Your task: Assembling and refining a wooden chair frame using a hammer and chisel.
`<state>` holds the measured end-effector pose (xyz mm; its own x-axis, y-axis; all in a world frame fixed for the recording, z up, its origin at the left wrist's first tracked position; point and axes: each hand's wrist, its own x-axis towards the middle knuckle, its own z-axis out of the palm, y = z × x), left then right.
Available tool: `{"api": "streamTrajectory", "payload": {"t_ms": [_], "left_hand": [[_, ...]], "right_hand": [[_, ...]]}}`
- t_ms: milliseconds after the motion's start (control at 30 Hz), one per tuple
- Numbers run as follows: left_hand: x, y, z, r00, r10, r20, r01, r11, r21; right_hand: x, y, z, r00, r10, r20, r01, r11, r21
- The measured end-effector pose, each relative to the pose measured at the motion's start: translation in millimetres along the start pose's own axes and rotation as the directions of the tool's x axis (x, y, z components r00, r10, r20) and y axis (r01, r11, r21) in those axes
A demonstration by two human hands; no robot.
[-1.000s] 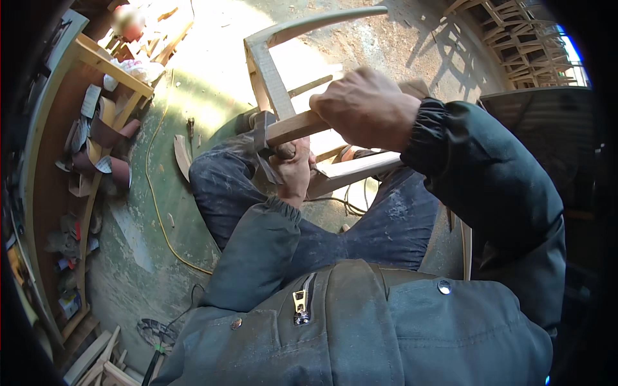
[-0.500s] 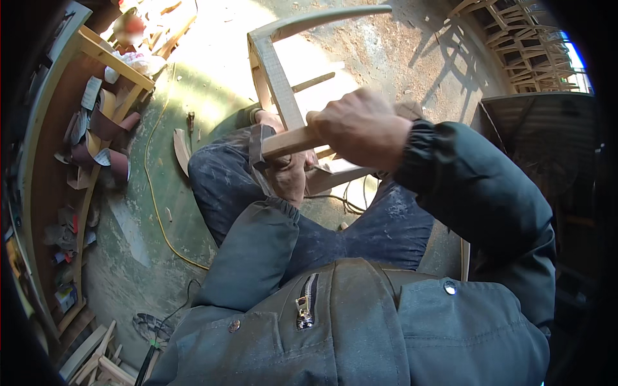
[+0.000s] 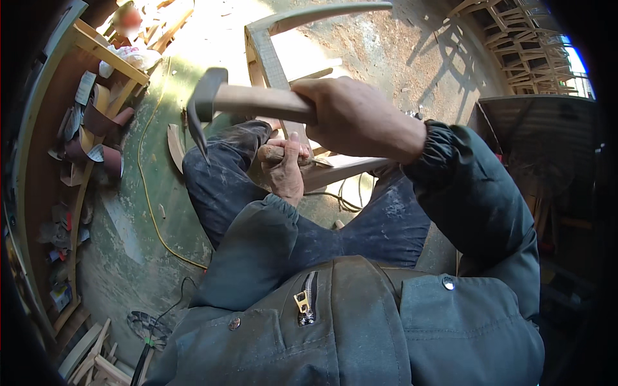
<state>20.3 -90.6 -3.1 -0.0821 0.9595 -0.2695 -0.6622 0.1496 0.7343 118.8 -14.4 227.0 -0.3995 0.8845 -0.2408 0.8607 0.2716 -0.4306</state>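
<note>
My right hand (image 3: 354,119) is wrapped round the pale wooden handle of a claw hammer (image 3: 264,103). The hammer's dark metal head is up at the left, above my knee and apart from the wood. Below it, my left hand (image 3: 286,170) closes on a short wooden handle (image 3: 273,154) with a blunt, worn end; whatever it carries is hidden by the fingers. That hand rests against a joint of a wooden chair frame (image 3: 273,61), which stands between my legs. One curved piece of the frame reaches away to the far right.
Left stands a wooden shelf rack (image 3: 112,58) with sandpaper rolls (image 3: 103,119) hanging on it. A yellow cord (image 3: 149,186) crosses the green floor. A curved wood offcut (image 3: 175,147) lies by my left knee. Stacked wooden frames (image 3: 524,45) stand far right, beyond a dark panel (image 3: 541,128).
The hammer has risen off the left hand's spot and swung up and left, so its head and the wooden handle in my left hand now show. The left hand stays at the frame.
</note>
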Motion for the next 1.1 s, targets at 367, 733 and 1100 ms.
{"api": "streamTrajectory", "payload": {"t_ms": [367, 733, 1100], "left_hand": [[8.2, 13.6, 13.4, 0.997, 0.050, 0.067, -0.060, 0.985, 0.162], [14.5, 15.0, 23.8, 0.997, -0.070, -0.022, 0.073, 0.941, 0.331], [7.2, 3.7, 19.0, 0.997, -0.069, 0.041, 0.066, 0.996, 0.065]], "right_hand": [[-14.3, 46.6, 13.4, 0.971, 0.204, 0.122, -0.226, 0.952, 0.208], [4.2, 7.5, -8.0, 0.998, 0.046, -0.045, -0.026, 0.928, 0.373], [17.0, 18.4, -2.6, 0.999, -0.042, 0.012, 0.043, 0.994, -0.103]]}}
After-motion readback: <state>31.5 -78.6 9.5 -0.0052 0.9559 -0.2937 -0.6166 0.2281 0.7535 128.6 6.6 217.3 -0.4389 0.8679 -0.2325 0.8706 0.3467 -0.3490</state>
